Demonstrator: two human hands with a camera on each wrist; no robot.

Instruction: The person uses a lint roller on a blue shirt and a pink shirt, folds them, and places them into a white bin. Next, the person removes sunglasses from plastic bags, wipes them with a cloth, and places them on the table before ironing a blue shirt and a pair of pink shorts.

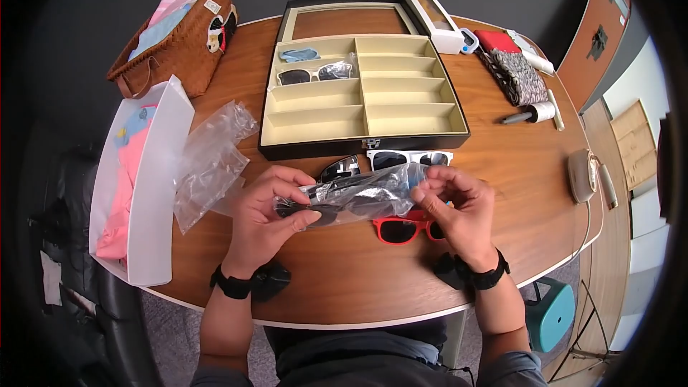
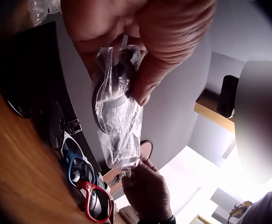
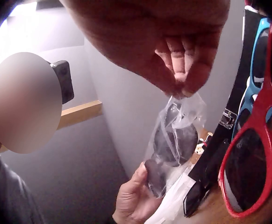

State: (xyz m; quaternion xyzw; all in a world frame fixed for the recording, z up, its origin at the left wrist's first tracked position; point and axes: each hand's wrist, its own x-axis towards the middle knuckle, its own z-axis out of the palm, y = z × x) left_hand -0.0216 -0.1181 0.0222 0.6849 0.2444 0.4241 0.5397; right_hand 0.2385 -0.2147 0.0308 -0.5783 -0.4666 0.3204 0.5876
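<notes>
Dark sunglasses (image 1: 322, 215) inside a clear plastic bag (image 1: 383, 193) are held level over the front of the table. My left hand (image 1: 261, 218) grips one end, thumb and fingers on the dark glasses through the plastic. The bag's other end is pinched between the thumb and fingers of my right hand (image 1: 466, 215). In the right wrist view, dark round lenses (image 3: 175, 144) show through the film. Just beyond and below lie red sunglasses (image 1: 398, 232), white sunglasses (image 1: 388, 160) and black sunglasses (image 1: 339, 170). Blue-framed sunglasses (image 2: 74, 171) appear beside the red pair in the left wrist view.
Behind stands a display case (image 1: 364, 149) with cream compartments; white sunglasses (image 1: 295, 77) lie in one. Empty plastic bags (image 1: 215, 158), a white bin (image 1: 159, 193) and a brown basket (image 1: 183, 50) are left. A lint roller (image 1: 541, 112) and a corded device (image 1: 581, 175) lie right.
</notes>
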